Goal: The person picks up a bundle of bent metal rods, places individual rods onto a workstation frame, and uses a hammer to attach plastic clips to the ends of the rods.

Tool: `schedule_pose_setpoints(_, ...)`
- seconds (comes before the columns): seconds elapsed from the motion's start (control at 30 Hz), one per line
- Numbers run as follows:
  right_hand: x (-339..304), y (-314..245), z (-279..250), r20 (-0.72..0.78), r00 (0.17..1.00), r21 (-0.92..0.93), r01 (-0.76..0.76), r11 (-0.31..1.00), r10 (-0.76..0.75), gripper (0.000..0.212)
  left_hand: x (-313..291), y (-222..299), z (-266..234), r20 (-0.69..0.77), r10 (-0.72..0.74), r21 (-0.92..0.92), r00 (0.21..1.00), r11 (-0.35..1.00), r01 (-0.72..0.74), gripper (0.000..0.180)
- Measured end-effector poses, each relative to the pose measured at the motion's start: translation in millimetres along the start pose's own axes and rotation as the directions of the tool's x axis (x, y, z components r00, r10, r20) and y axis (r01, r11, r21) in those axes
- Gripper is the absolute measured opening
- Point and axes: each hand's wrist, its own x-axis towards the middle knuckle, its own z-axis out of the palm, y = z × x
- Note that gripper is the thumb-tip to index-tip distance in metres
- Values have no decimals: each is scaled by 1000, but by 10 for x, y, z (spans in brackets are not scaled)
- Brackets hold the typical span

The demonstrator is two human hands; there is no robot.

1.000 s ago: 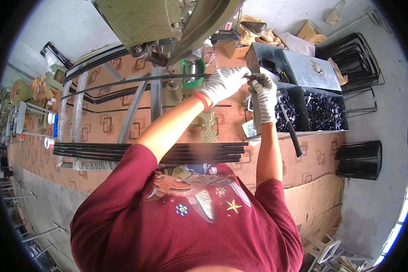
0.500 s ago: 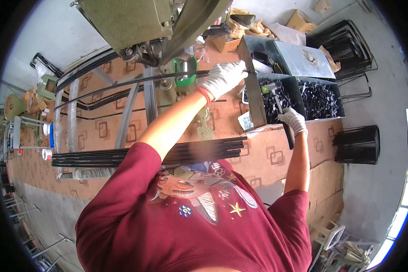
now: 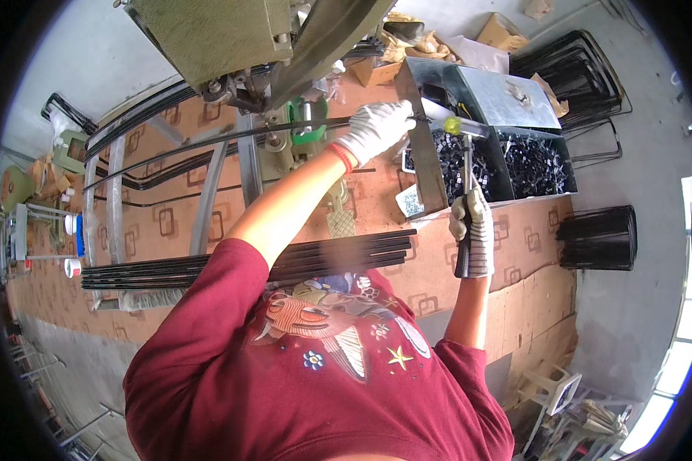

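My left hand [image 3: 378,129], in a white glove, is closed around the right end of a long thin black rod [image 3: 231,136], against the side wall of a grey metal box [image 3: 429,165]. A small dark piece shows at the rod's tip; its kind is too small to tell. In my right hand [image 3: 477,230], gloved too, is a hammer [image 3: 468,157] gripped by its dark handle. The hammer's head, with a yellow-green face, is raised above the box's compartments. Small black clips or fittings [image 3: 532,165] fill the near compartments.
A bundle of black rods [image 3: 331,257] lies across the patterned table [image 3: 446,265] in front of me. A green machine [image 3: 207,38] overhangs the far side, beside a green tray [image 3: 309,123]. Bent black frames [image 3: 573,77] lean on the right wall, near another black stack [image 3: 598,237].
My right hand has come left and nearer to me, its wrist turned, and the hammer's head has risen a little. The left hand keeps its hold on the rod near the box wall.
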Motion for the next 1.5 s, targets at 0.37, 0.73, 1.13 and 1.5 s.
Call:
schedule_pose_setpoints(0.37,63,151,118,51,998,121,-36,992,30,49,17,-4,-28,18,5,-7,1000,1000,-5,28)
schedule_pose_setpoints(0.73,22,180,363,-181,983,-168,-74,983,43,47,-130,-94,-57,-32,29,267,999,963,-20,23)
schedule_pose_setpoints(1.13,-26,106,347,70,992,160,-119,980,108,51,-190,-91,-41,-49,89,271,995,960,-72,25)
schedule_pose_setpoints(1.5,30,-8,185,-26,1000,197,-6,980,11,46,-171,-131,-34,-73,156,333,985,935,-124,16)
